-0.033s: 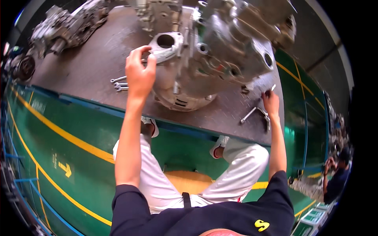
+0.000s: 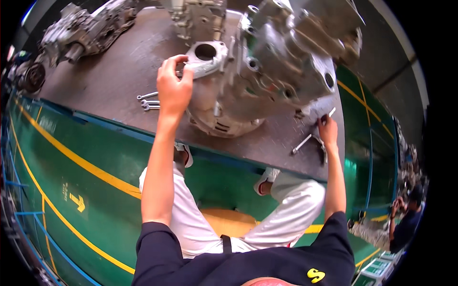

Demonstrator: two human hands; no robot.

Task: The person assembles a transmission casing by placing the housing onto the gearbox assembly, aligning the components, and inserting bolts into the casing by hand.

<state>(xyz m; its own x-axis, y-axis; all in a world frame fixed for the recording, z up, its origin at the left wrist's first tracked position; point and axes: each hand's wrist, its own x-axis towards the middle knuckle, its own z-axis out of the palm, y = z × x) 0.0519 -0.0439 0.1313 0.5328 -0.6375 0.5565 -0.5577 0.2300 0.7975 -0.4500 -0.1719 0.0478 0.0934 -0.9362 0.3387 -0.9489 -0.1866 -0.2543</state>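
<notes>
A large grey metal gearbox housing [image 2: 272,71] stands upright on the table in front of me. My left hand [image 2: 175,88] is at the left rim of its round-holed flange [image 2: 217,63], fingers bent over the edge and thumb on the near side. Low at the right, my right hand [image 2: 327,131] is closed on a slim silver tool [image 2: 332,112], whose end juts out past the fingertips. Its kind is hidden by the hand. Beside that hand lies a metal wrench-like tool [image 2: 301,144], partly covered by the fingers.
Several spanners [image 2: 150,103] lie left of the housing on the brown tabletop [image 2: 114,71]. Another gearbox [image 2: 86,33] sits at the far left, a further metal casing [image 2: 198,21] behind. A person [image 2: 408,217] is at the far right on the green floor.
My right hand has drawn slightly nearer to me with the silver tool in it. My left hand keeps its place at the flange. The whole view has shifted a little.
</notes>
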